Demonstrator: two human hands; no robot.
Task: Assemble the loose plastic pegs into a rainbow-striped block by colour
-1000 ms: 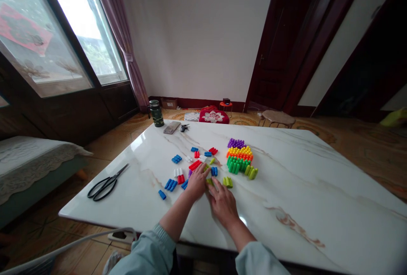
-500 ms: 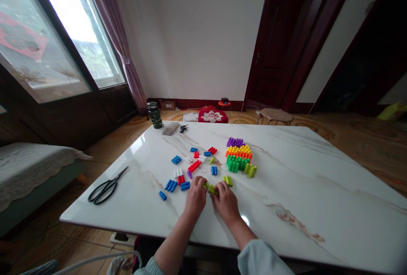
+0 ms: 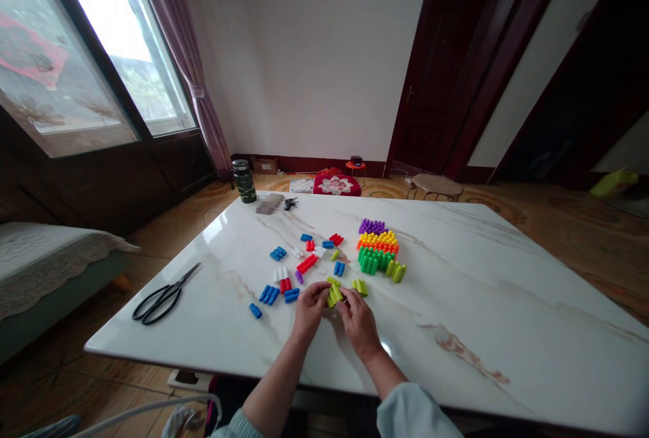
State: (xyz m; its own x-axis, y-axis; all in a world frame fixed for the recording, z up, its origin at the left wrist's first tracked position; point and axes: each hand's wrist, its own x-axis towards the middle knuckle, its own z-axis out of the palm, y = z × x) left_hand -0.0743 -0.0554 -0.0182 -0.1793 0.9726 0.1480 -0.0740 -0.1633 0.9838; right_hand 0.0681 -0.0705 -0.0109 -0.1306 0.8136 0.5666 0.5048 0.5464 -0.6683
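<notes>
Near the middle of the table's front half, my left hand (image 3: 309, 309) and my right hand (image 3: 359, 322) meet around some lime-green plastic tube pieces (image 3: 334, 295). The fingers of both hands pinch these pieces from either side. Just beyond my right fingers lies another lime-green cluster (image 3: 359, 286). A blue pair of tubes (image 3: 291, 295) lies left of my left hand, with a blue row (image 3: 269, 295) beside it. Farther off are a red piece (image 3: 307, 263), a small purple piece (image 3: 299, 277) and a blue pair (image 3: 339, 268).
Right of centre stand grouped purple (image 3: 372, 226), yellow-orange (image 3: 378, 242) and green tubes (image 3: 372, 260), with a lime row (image 3: 396, 271) beside them. Black-handled scissors (image 3: 165, 296) lie at the left. A camouflage flask (image 3: 244, 182) and small black clippers (image 3: 289, 204) are at the back edge.
The lime-green pieces between my hands are now close together and tilted up, showing more of their length. My fingers have shifted around them. The whole view has moved slightly.
</notes>
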